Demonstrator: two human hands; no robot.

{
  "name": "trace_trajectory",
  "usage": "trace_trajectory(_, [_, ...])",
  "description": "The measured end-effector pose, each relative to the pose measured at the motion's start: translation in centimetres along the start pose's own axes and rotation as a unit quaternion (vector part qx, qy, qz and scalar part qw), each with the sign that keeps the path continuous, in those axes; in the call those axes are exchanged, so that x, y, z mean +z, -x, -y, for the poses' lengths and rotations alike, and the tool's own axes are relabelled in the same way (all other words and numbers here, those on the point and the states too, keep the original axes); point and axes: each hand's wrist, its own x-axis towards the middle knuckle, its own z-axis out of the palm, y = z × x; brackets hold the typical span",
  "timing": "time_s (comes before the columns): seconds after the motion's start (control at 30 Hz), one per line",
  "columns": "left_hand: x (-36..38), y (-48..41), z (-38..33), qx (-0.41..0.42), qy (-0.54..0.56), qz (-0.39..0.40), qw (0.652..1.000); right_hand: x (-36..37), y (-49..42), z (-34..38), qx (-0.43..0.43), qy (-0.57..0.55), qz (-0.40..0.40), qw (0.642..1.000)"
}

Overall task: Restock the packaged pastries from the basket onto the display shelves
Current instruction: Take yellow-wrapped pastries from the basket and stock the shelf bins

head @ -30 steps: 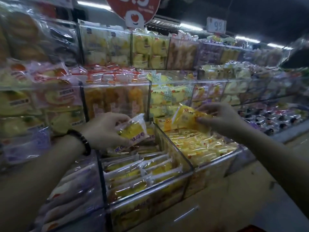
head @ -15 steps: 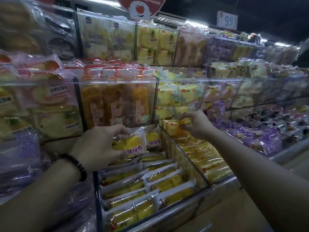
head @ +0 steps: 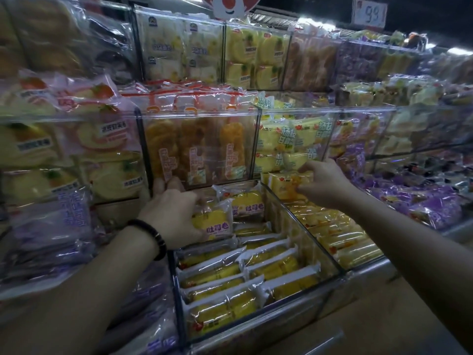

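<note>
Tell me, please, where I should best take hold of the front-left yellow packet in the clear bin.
Probably from above, pinching its long upper edge: the front-left packet lies wedged between the next packet and the bin's front wall, leaving only its top free.

A shop's bakery aisle, plainly: stepped display shelves (head: pixel 320 108) fronted with clear plastic bins (head: pixel 302 226), each crammed with neat rows of wrapped pastries (head: pixel 217 278) of a single kind. Printed brand labels on the wrappers, yellow rolls (head: pixel 271 254) in one bin, orange twists (head: pixel 199 149) a tier above, purple packs (head: pixel 435 206) off to the right. Overhead, a price card (head: pixel 369 11) reading 99 and a round red-and-white promotional sign (head: pixel 230 6).
</note>
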Motion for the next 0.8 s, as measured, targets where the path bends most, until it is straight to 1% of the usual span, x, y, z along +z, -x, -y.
trace_trajectory(0.07, [-0.3, 0.2, -0.1, 0.002, -0.013, -0.002, 1.0, -0.4, 0.9, 0.6, -0.019, 0.003, -0.021, 1.0])
trace_trajectory(0.17, [-0.4, 0.0, 0.1, 0.015, 0.026, 0.02, 0.999, -0.7, 2.7, 2.6, -0.102, -0.018, -0.076, 0.992])
trace_trajectory(0.23, [-0.4, 0.1, 0.1, 0.017, 0.02, 0.026, 0.999, -0.7, 4.0, 4.3, -0.161, -0.041, -0.064, 0.984])
trace_trajectory(0.27, [-0.4, 0.3, 0.0, 0.016, 0.005, 0.023, 1.0, -0.7, 4.6, 5.1, -0.175, -0.051, -0.046, 0.982])
trace_trajectory(0.33, [-0.9, 0.7, -0.4, 0.018, -0.009, 0.004, 1.0, -0.8, 5.9, 6.0, -0.177, -0.07, -0.009, 0.982])
trace_trajectory(0.37, [-1.3, 1.1, -0.6, 0.019, 0.002, -0.005, 1.0, -1.1, 6.5, 6.0, -0.173, -0.081, 0.003, 0.982])
trace_trajectory(0.43, [-2.3, 2.0, -1.1, 0.031, 0.044, -0.029, 0.998, -2.1, 7.7, 5.2, -0.155, -0.106, 0.007, 0.982])
trace_trajectory(0.5, [-3.6, 3.0, -1.8, 0.069, 0.101, -0.026, 0.992, -3.4, 8.9, 3.6, -0.137, -0.126, 0.0, 0.983])
trace_trajectory(0.57, [-5.1, 4.5, -3.2, 0.133, 0.176, 0.008, 0.975, -4.8, 10.3, 1.4, -0.12, -0.143, -0.013, 0.982])
trace_trajectory(0.67, [-6.9, 7.6, -6.8, 0.234, 0.253, 0.038, 0.938, -6.4, 13.1, -1.9, -0.1, -0.177, -0.019, 0.979])
trace_trajectory(0.8, [-6.5, 12.0, -12.5, 0.315, 0.334, 0.102, 0.882, -6.7, 17.6, -6.0, -0.082, -0.203, -0.001, 0.976])
